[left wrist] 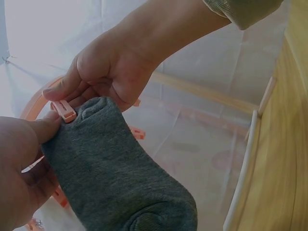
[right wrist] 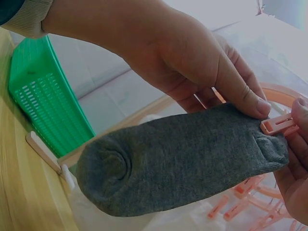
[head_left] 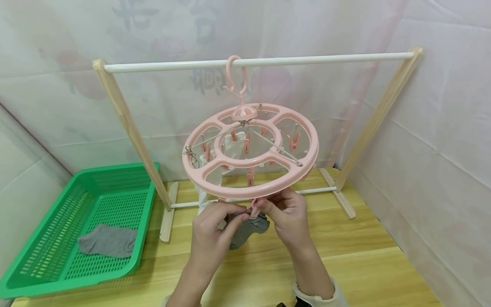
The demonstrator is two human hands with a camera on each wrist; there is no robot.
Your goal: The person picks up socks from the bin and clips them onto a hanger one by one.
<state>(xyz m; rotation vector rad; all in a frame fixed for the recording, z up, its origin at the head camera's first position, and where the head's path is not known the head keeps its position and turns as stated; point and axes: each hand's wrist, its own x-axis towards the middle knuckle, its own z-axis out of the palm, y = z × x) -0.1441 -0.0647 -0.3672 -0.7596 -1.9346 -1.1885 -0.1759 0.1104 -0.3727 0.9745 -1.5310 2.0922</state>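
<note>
A grey sock [right wrist: 183, 159] hangs by its cuff below the front rim of a pink round clip hanger [head_left: 251, 192]. My left hand [head_left: 215, 228] pinches the cuff between thumb and fingers. Just beside it, my right hand [head_left: 289, 215] pinches a pink clothespin [right wrist: 276, 125] whose jaws lie over the cuff edge. In the left wrist view the same clothespin [left wrist: 64, 111] sits at the cuff's corner, with the sock [left wrist: 120, 163] stretched away toward its toe. The right hand's other fingers are partly hidden behind the hanger rim in the head view.
The hanger hooks over the white bar [head_left: 172, 65] of a wooden stand [head_left: 130, 128]. Several other pink clothespins [head_left: 294, 141] dangle from it, and a white cloth item [head_left: 203, 197] hangs behind. At left, a green basket [head_left: 141, 238] holds another grey sock [head_left: 108, 241].
</note>
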